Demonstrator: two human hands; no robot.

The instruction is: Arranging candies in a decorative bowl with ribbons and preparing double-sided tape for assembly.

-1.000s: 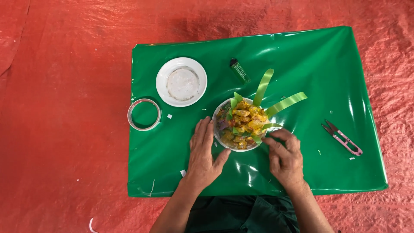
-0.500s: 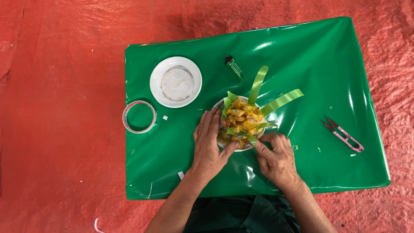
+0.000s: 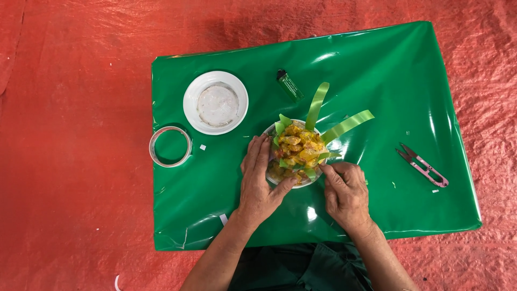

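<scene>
A small round dish (image 3: 273, 175) heaped with yellow-orange wrapped sweets (image 3: 298, 148) stands in the middle of a green plastic sheet (image 3: 377, 70). Green ribbon loops edge the heap, and two long green ribbon ends (image 3: 344, 125) stick out up and to the right. My left hand (image 3: 258, 180) cups the dish's left side, thumb under its near rim. My right hand (image 3: 344, 191) pinches a green ribbon piece at the dish's near right edge.
A white plate (image 3: 189, 102) bearing a clear round lid lies at upper left. A clear tape roll (image 3: 170, 145) sits on the sheet's left edge. A dark green lighter (image 3: 290, 84) lies behind the dish. Pink thread snips (image 3: 424, 165) lie at right. Red tarp (image 3: 70, 134) surrounds the sheet.
My left hand has slid from the sheet up against the dish's left side. My right hand has stayed at the near right rim. The view has shifted slightly.
</scene>
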